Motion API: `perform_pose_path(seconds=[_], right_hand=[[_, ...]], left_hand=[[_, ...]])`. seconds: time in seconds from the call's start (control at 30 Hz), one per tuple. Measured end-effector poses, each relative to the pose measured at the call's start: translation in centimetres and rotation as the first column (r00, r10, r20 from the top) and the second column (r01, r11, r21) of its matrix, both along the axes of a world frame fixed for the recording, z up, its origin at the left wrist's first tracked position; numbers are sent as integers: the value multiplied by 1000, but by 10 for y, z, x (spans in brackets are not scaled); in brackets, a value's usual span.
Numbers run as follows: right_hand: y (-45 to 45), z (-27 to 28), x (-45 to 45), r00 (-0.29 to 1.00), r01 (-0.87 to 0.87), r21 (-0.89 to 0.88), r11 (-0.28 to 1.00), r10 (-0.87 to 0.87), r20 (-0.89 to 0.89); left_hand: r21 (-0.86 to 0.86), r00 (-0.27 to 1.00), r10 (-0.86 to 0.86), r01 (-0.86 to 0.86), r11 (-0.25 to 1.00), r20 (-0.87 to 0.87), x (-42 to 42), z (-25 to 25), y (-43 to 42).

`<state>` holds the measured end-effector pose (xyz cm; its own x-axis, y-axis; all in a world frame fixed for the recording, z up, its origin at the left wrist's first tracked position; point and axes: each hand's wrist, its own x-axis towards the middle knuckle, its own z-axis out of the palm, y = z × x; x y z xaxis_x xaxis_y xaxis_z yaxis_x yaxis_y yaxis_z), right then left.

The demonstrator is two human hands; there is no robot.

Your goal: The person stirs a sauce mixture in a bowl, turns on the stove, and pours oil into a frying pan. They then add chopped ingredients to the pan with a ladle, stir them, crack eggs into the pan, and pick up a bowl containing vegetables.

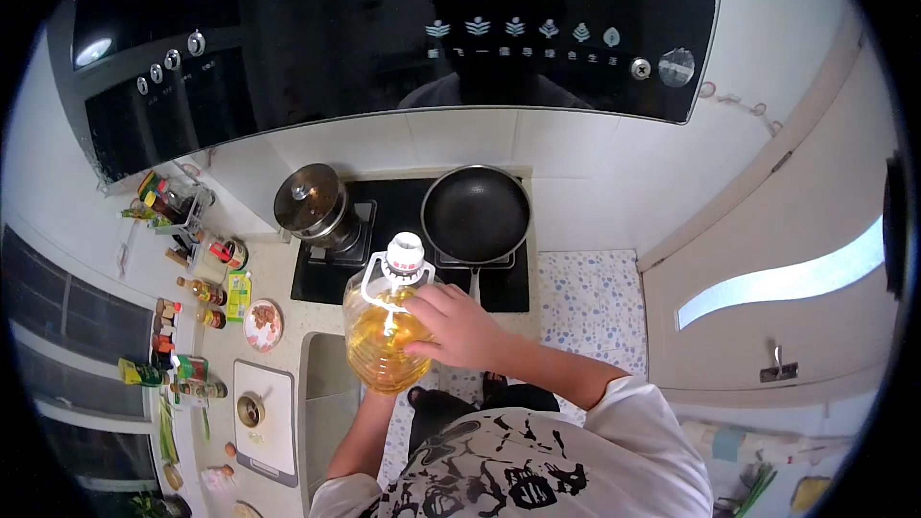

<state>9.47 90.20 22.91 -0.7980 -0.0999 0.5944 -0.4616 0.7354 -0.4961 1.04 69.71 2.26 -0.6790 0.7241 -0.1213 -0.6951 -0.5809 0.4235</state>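
Note:
A large clear bottle [384,350] of yellow oil, with a white cap and a white handle, is held upright in front of my body. My right hand [449,326] presses on the bottle's right side, its fingers below the handle. My left hand is hidden behind and under the bottle; only the forearm and wrist show. Beyond the bottle, a black frying pan [477,214] sits on the right burner of the black stove [398,197]. A lidded pot [315,206] stands on the left burner.
A plate of meat [263,325], a cutting board [278,440] with a small bowl [250,410], and several seasoning bottles are on the left counter. The sink [328,398] lies left of my body. A range hood [384,38] hangs above.

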Motion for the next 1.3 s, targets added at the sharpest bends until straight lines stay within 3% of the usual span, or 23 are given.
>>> perform_pose_path(seconds=[0.03, 0.13, 0.17, 0.27, 0.37, 0.4, 0.47, 0.5, 0.57, 0.63, 0.67, 0.77, 0.87, 0.97, 1.07, 1.2, 1.23, 1.3], right_hand=[[1, 2, 2, 998, -32, -27, 999, 33, 51], [-4, -2, 3, 996, -44, -48, 998, 47, 70], [-6, -1, 4, 993, -62, -45, 997, 66, 95], [-6, 15, 8, 996, -91, -92, 992, 91, 4], [1, 1, 19, 997, 16, -299, 954, -37, -66], [4, -22, 19, 986, 137, -453, 881, -167, -26], [14, -91, 13, 898, 415, -718, 559, -378, 225], [21, -131, 11, 801, 585, -686, 433, -440, 405], [34, -255, 9, 636, 772, -518, 368, -466, 616], [34, -244, 14, 539, 833, -525, 175, -45, 841], [33, -237, 16, 465, 869, -486, 86, 188, 865], [23, -236, 7, 546, 827, -552, -111, 398, 737], [21, -249, -4, 682, 728, -639, -249, 364, 634], [26, -252, -12, 581, 811, -552, -192, 369, 726], [34, -226, -8, 488, 872, -485, -67, 206, 848], [65, -210, 5, 552, 814, -568, 123, 143, 822], [72, -189, 7, 512, 832, -531, 159, 147, 847], [92, -191, 10, 512, 830, -536, 151, 172, 841]], left_hand=[[-315, 866, -17, -164, 935, -500, 8, 3, -3], [-35, 993, 86, -89, 995, -75, 17, 17, 2], [-58, 984, 100, -109, 992, -144, 21, 22, 1], [-11, 987, 104, -106, 994, -119, 28, 27, 0], [75, 997, 77, -74, 994, -32, 32, 28, -5], [105, 998, 63, -63, 992, -5, 32, 29, -7], [166, 998, 42, -49, 985, 46, 32, 29, -13], [191, 997, 33, -44, 981, 65, 31, 29, -17], [239, 995, 11, -34, 971, 99, 29, 29, -25], [275, 992, -10, -25, 961, 125, 27, 30, -31], [298, 990, -23, -19, 954, 138, 26, 31, -34], [347, 972, -12, -72, 935, 234, 25, 45, -34], [407, 991, -13, -41, 913, 130, 16, 40, -39], [359, 982, 28, -95, 928, 188, 17, 62, -40], [301, 966, 70, -146, 942, 249, 21, 83, -45], [332, 962, 37, -129, 934, 270, 8, 45, -57], [345, 963, 31, -126, 930, 268, 7, 43, -58], [361, 966, 23, -119, 925, 258, 2, 40, -61]])
